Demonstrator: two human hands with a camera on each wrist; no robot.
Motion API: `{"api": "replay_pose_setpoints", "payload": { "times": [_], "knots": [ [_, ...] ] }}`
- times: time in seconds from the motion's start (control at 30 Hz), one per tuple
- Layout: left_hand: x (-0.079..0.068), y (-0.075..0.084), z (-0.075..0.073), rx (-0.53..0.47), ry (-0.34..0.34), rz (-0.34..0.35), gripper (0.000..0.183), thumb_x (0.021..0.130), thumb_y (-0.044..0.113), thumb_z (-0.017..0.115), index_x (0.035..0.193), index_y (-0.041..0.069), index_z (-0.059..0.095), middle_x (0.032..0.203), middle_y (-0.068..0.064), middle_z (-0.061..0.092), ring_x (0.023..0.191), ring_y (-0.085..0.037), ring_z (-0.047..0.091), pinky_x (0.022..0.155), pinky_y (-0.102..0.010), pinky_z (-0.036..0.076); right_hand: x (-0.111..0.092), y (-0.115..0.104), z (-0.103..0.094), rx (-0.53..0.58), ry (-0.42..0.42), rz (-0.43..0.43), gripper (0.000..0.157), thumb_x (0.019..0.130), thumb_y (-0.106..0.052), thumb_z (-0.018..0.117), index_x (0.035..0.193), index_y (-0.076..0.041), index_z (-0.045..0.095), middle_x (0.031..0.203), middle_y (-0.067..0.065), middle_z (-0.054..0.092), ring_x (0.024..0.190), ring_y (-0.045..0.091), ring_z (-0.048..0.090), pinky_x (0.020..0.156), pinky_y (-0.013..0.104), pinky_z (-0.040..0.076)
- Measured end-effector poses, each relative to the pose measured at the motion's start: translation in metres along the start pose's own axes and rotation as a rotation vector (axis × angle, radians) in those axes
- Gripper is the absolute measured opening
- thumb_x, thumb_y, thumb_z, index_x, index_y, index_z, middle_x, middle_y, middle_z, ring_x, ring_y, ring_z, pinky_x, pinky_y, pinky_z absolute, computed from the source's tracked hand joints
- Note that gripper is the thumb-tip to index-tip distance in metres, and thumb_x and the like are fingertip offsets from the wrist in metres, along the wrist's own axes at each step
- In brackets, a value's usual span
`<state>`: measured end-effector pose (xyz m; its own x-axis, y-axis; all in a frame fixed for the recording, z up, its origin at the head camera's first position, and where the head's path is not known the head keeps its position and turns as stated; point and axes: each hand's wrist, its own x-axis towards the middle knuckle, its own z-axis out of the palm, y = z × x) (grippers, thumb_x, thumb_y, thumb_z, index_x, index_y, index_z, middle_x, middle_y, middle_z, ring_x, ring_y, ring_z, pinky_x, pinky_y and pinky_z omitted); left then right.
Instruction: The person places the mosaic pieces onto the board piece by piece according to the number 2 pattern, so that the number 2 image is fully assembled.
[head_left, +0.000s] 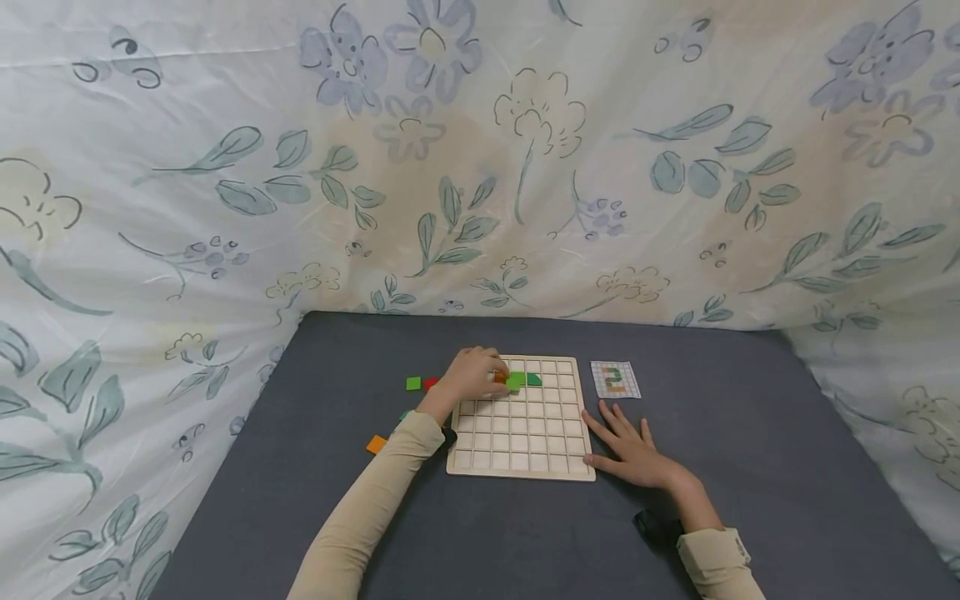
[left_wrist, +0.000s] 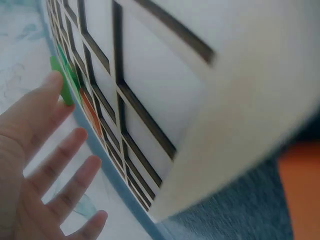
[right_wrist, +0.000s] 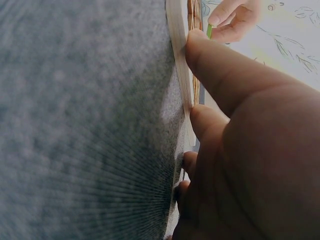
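Observation:
My left hand reaches over the upper part of a pale wooden grid board. Its thumb and index finger pinch a green tile, while the other fingers are spread apart in the left wrist view. An orange tile lies in the grid near those fingertips. Beside the pinched tile in the head view, a darker green piece sits in a cell. My right hand lies with fingers spread at the board's right edge; its thumb and index finger touch the wooden rim in the right wrist view.
A small card printed with a coloured grid pattern lies right of the board. Left of the board are a loose green tile, a red tile and an orange tile. A floral curtain surrounds the dark table.

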<state>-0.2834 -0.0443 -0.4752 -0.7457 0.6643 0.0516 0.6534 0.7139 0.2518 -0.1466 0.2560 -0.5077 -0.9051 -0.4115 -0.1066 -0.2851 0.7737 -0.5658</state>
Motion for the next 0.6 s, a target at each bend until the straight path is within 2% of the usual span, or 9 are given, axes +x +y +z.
{"api": "replay_pose_setpoints", "payload": {
  "times": [0.07, 0.3, 0.47, 0.6],
  "knots": [
    [0.001, 0.002, 0.001, 0.007, -0.004, 0.008, 0.028, 0.082, 0.041, 0.068, 0.104, 0.025, 0.071, 0.109, 0.004, 0.061, 0.106, -0.021, 0.054, 0.101, -0.051, 0.037, 0.000, 0.002, 0.002, -0.017, -0.001, 0.001, 0.074, 0.089, -0.047, 0.054, 0.149, -0.017, 0.022, 0.153, 0.022, 0.006, 0.139, 0.046, -0.001, 0.100, 0.071, -0.011],
    [0.008, 0.011, 0.005, 0.008, 0.000, 0.024, 0.029, 0.082, 0.041, 0.067, 0.106, 0.025, 0.070, 0.111, 0.003, 0.060, 0.106, -0.022, 0.053, 0.103, -0.052, 0.034, 0.000, 0.006, 0.004, 0.045, 0.040, -0.055, 0.072, 0.089, -0.041, 0.058, 0.148, -0.017, 0.026, 0.151, 0.026, 0.009, 0.136, 0.049, -0.001, 0.096, 0.074, -0.013],
    [0.012, 0.019, 0.008, 0.026, -0.002, 0.018, 0.029, 0.083, 0.043, 0.066, 0.106, 0.027, 0.070, 0.111, 0.004, 0.060, 0.106, -0.020, 0.053, 0.105, -0.050, 0.033, 0.001, 0.008, 0.005, 0.004, 0.011, -0.014, 0.074, 0.089, -0.049, 0.053, 0.149, -0.020, 0.022, 0.154, 0.021, 0.006, 0.139, 0.045, -0.002, 0.100, 0.071, -0.013],
    [0.015, 0.024, 0.011, 0.037, -0.004, 0.015, 0.028, 0.083, 0.044, 0.066, 0.105, 0.028, 0.070, 0.111, 0.004, 0.060, 0.105, -0.019, 0.053, 0.105, -0.050, 0.033, 0.002, 0.009, 0.007, 0.011, 0.019, -0.015, 0.074, 0.088, -0.049, 0.054, 0.149, -0.021, 0.022, 0.153, 0.021, 0.007, 0.139, 0.045, -0.001, 0.099, 0.071, -0.012]
  ]
}}
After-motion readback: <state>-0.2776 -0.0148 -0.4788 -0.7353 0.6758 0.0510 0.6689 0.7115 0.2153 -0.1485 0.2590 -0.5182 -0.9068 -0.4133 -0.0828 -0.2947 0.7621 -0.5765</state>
